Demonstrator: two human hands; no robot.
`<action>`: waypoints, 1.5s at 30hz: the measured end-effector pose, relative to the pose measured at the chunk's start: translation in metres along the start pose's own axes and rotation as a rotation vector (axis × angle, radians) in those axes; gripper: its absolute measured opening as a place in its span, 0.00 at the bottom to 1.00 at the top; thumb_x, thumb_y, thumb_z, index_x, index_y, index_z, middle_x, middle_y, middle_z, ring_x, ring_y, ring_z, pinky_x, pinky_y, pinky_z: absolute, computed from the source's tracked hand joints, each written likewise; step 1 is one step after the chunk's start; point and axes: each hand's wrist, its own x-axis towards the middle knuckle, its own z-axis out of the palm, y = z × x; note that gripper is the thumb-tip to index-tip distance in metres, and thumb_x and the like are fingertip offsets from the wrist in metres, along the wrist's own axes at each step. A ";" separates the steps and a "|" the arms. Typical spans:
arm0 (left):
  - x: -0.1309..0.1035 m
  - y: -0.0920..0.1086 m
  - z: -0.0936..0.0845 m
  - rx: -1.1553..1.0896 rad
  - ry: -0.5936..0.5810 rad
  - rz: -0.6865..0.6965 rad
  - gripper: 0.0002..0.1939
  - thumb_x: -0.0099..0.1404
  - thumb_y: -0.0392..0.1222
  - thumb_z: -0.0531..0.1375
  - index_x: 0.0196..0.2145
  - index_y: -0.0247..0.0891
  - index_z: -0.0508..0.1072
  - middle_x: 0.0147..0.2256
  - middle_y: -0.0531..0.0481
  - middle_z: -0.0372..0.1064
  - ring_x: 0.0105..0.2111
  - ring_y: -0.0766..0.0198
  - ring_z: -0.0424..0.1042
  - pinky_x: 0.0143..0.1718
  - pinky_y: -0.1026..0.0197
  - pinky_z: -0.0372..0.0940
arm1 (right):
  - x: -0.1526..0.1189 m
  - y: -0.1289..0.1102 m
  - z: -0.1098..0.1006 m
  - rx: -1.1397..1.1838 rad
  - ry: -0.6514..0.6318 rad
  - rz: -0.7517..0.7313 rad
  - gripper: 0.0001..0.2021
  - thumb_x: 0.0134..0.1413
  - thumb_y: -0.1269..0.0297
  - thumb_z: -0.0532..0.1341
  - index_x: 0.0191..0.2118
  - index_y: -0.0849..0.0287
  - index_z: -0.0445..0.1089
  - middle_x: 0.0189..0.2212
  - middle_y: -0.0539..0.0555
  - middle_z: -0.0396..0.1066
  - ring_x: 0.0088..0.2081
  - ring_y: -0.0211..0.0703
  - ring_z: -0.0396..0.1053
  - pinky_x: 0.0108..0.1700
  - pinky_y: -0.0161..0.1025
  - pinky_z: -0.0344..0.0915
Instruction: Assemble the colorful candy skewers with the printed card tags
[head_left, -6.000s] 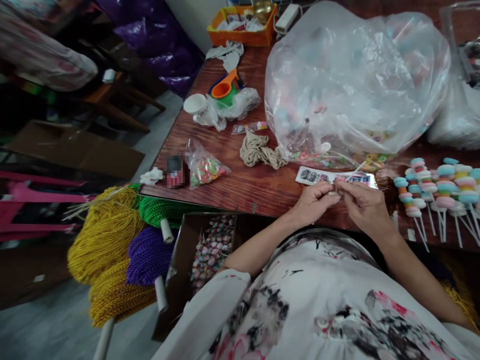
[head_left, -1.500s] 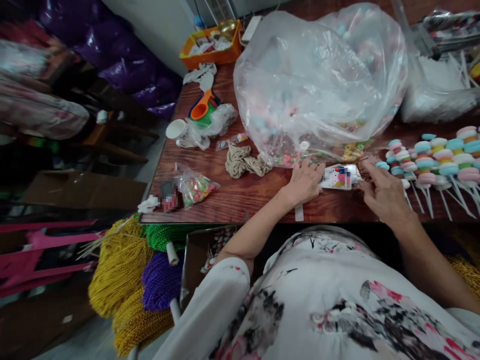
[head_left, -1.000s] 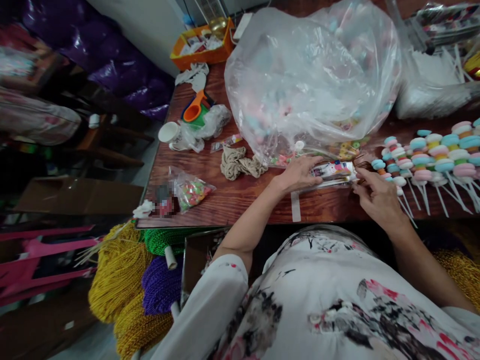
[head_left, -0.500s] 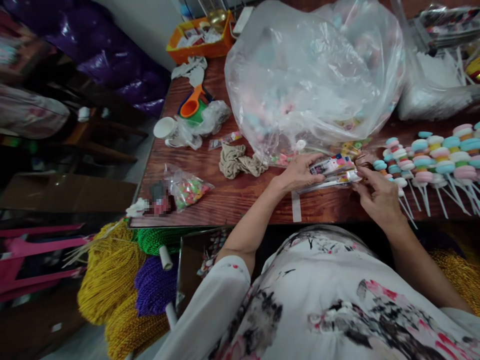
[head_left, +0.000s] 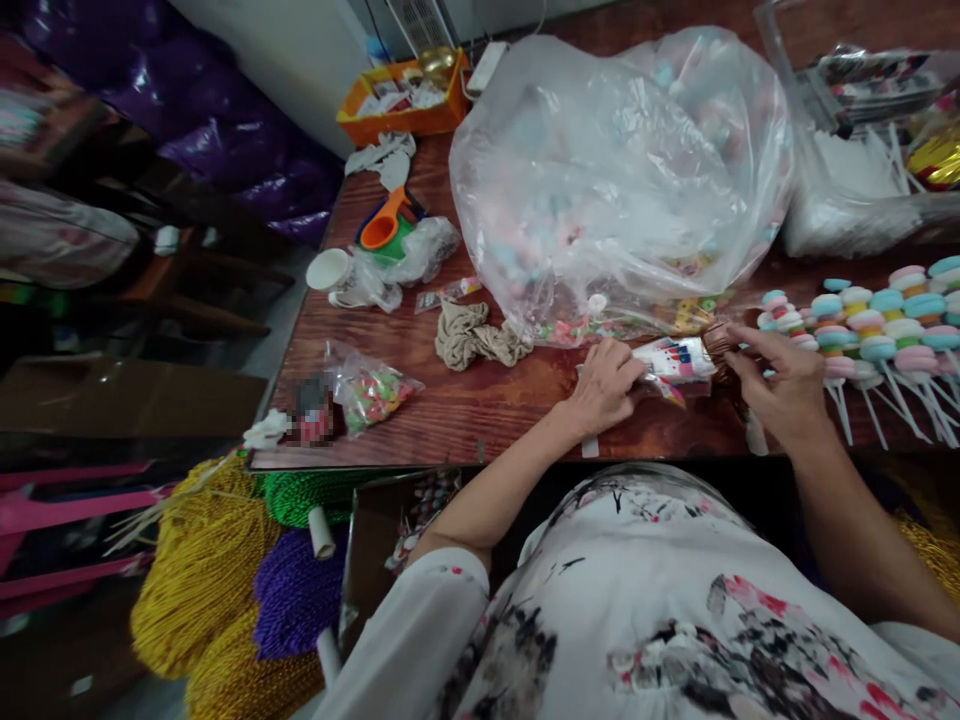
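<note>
My left hand (head_left: 606, 390) is closed on the near end of a clear plastic packet (head_left: 675, 362) printed in white, blue and red, low over the table's front edge. Its fingertips curl under, partly out of sight. At the packet's other end lies a bunch of thin copper-coloured ties (head_left: 721, 350). The thumb and forefinger of my right hand (head_left: 780, 385) pinch at these strips; how many they grip cannot be made out. Just right of that hand lie macaron-like sticks (head_left: 874, 325) in pink, blue and white, their white stems pointing towards me.
Behind my hands sits a large clear bag (head_left: 622, 170) of pastel pieces. Leftward are a beige cloth (head_left: 476, 335), a small candy bag (head_left: 375, 390), a white cup (head_left: 328, 270) and an orange tray (head_left: 405, 100). A clear box (head_left: 847, 210) holds white sticks at the right.
My right hand has shifted from the packet's end to the copper-coloured ties. The packet has turned in my left hand, which now grips it with knuckles up. The view has tipped slightly.
</note>
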 end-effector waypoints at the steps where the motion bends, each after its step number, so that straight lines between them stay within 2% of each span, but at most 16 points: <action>1: -0.003 0.001 0.001 0.012 0.010 0.011 0.06 0.62 0.41 0.58 0.36 0.36 0.71 0.36 0.44 0.65 0.39 0.55 0.60 0.39 0.54 0.57 | 0.006 0.003 -0.001 0.002 -0.043 -0.005 0.14 0.56 0.68 0.58 0.47 0.53 0.74 0.41 0.54 0.78 0.41 0.48 0.76 0.44 0.45 0.72; 4: -0.006 0.004 0.002 0.023 -0.001 0.007 0.05 0.64 0.40 0.56 0.35 0.37 0.69 0.36 0.44 0.66 0.39 0.56 0.60 0.39 0.53 0.58 | 0.020 0.009 0.003 -0.096 -0.219 -0.036 0.12 0.56 0.67 0.58 0.43 0.56 0.75 0.39 0.55 0.78 0.41 0.50 0.75 0.43 0.46 0.71; 7: -0.001 0.008 -0.002 -0.004 -0.071 -0.058 0.06 0.64 0.42 0.57 0.37 0.37 0.69 0.43 0.42 0.66 0.44 0.55 0.61 0.43 0.53 0.59 | 0.030 0.009 0.012 -0.210 -0.366 -0.109 0.14 0.56 0.67 0.57 0.46 0.59 0.75 0.43 0.58 0.77 0.46 0.53 0.73 0.49 0.49 0.69; 10: 0.008 0.012 -0.012 -0.018 -0.212 -0.138 0.11 0.62 0.42 0.60 0.42 0.37 0.67 0.51 0.42 0.64 0.49 0.54 0.60 0.47 0.52 0.60 | 0.037 0.007 0.017 -0.261 -0.475 -0.162 0.20 0.53 0.71 0.56 0.51 0.59 0.73 0.49 0.58 0.75 0.52 0.54 0.70 0.55 0.51 0.66; 13: 0.018 0.016 -0.020 0.007 -0.366 -0.205 0.17 0.60 0.42 0.62 0.46 0.38 0.65 0.53 0.42 0.62 0.51 0.52 0.59 0.50 0.50 0.59 | 0.045 0.008 0.014 -0.312 -0.537 -0.160 0.23 0.51 0.75 0.54 0.52 0.57 0.73 0.50 0.58 0.75 0.53 0.54 0.70 0.55 0.51 0.65; 15: 0.025 0.016 -0.024 0.026 -0.431 -0.259 0.23 0.59 0.44 0.64 0.49 0.38 0.64 0.53 0.42 0.61 0.52 0.51 0.59 0.51 0.49 0.59 | 0.049 0.009 0.009 -0.334 -0.546 -0.131 0.22 0.51 0.75 0.54 0.51 0.57 0.73 0.47 0.58 0.76 0.50 0.55 0.71 0.52 0.51 0.67; 19: 0.040 0.014 -0.025 0.037 -0.523 -0.382 0.40 0.53 0.51 0.68 0.58 0.38 0.56 0.54 0.39 0.61 0.54 0.46 0.60 0.52 0.45 0.59 | 0.049 0.011 0.000 -0.300 -0.496 -0.082 0.19 0.52 0.72 0.54 0.49 0.60 0.74 0.44 0.59 0.77 0.47 0.56 0.72 0.48 0.50 0.68; 21: 0.048 0.012 -0.025 0.030 -0.589 -0.417 0.41 0.50 0.53 0.69 0.56 0.38 0.58 0.53 0.39 0.63 0.54 0.46 0.61 0.52 0.45 0.59 | 0.046 0.011 -0.003 -0.264 -0.472 -0.074 0.18 0.53 0.72 0.54 0.47 0.59 0.75 0.42 0.59 0.77 0.45 0.55 0.73 0.46 0.49 0.68; 24: 0.054 0.010 -0.024 0.038 -0.635 -0.406 0.32 0.49 0.52 0.70 0.48 0.37 0.65 0.49 0.41 0.66 0.52 0.47 0.62 0.51 0.46 0.61 | 0.040 0.013 -0.005 -0.239 -0.428 -0.070 0.16 0.53 0.71 0.55 0.45 0.58 0.75 0.41 0.57 0.78 0.44 0.54 0.73 0.46 0.49 0.68; 26: 0.052 0.010 -0.022 0.046 -0.595 -0.375 0.29 0.49 0.53 0.70 0.44 0.38 0.68 0.48 0.42 0.66 0.53 0.46 0.61 0.49 0.46 0.62 | 0.036 0.015 -0.006 -0.233 -0.375 -0.072 0.16 0.54 0.70 0.55 0.45 0.57 0.75 0.42 0.56 0.78 0.45 0.53 0.73 0.47 0.49 0.68; 28: 0.045 0.010 -0.019 0.033 -0.506 -0.347 0.27 0.49 0.52 0.70 0.43 0.39 0.69 0.48 0.42 0.64 0.52 0.46 0.59 0.48 0.47 0.62 | 0.033 0.018 -0.008 -0.223 -0.330 -0.070 0.15 0.54 0.69 0.55 0.45 0.56 0.75 0.42 0.55 0.78 0.44 0.51 0.74 0.47 0.48 0.68; 33: 0.021 0.013 -0.012 -0.063 -0.273 -0.259 0.25 0.56 0.44 0.66 0.49 0.40 0.66 0.48 0.44 0.65 0.47 0.54 0.62 0.46 0.50 0.63 | 0.028 0.025 -0.009 -0.209 -0.294 -0.067 0.16 0.54 0.70 0.56 0.46 0.53 0.74 0.42 0.53 0.78 0.44 0.51 0.74 0.48 0.49 0.69; 35: 0.013 0.013 -0.010 -0.056 -0.188 -0.201 0.23 0.57 0.43 0.65 0.50 0.41 0.67 0.50 0.43 0.64 0.49 0.53 0.61 0.48 0.48 0.61 | 0.028 0.026 -0.009 -0.201 -0.297 -0.076 0.17 0.54 0.70 0.56 0.47 0.52 0.74 0.43 0.53 0.77 0.45 0.52 0.73 0.49 0.50 0.69; 39: 0.000 0.010 -0.002 0.024 -0.011 -0.037 0.16 0.57 0.39 0.63 0.45 0.42 0.71 0.58 0.41 0.59 0.58 0.47 0.54 0.54 0.43 0.55 | 0.031 0.024 -0.010 -0.209 -0.325 -0.113 0.16 0.55 0.71 0.56 0.47 0.54 0.74 0.43 0.54 0.77 0.45 0.52 0.73 0.49 0.50 0.68; 42: -0.006 0.008 0.003 0.049 0.077 0.058 0.14 0.56 0.36 0.61 0.42 0.42 0.71 0.55 0.42 0.62 0.57 0.48 0.55 0.54 0.44 0.54 | 0.035 0.021 -0.011 -0.229 -0.368 -0.161 0.15 0.55 0.72 0.55 0.45 0.57 0.74 0.43 0.55 0.77 0.45 0.51 0.72 0.50 0.49 0.66; 45: -0.008 0.007 0.005 0.051 0.087 0.058 0.12 0.57 0.37 0.60 0.41 0.41 0.71 0.53 0.42 0.65 0.54 0.50 0.57 0.51 0.46 0.55 | 0.040 0.018 -0.008 -0.259 -0.435 -0.222 0.15 0.54 0.73 0.55 0.45 0.58 0.74 0.44 0.56 0.77 0.46 0.51 0.70 0.50 0.48 0.65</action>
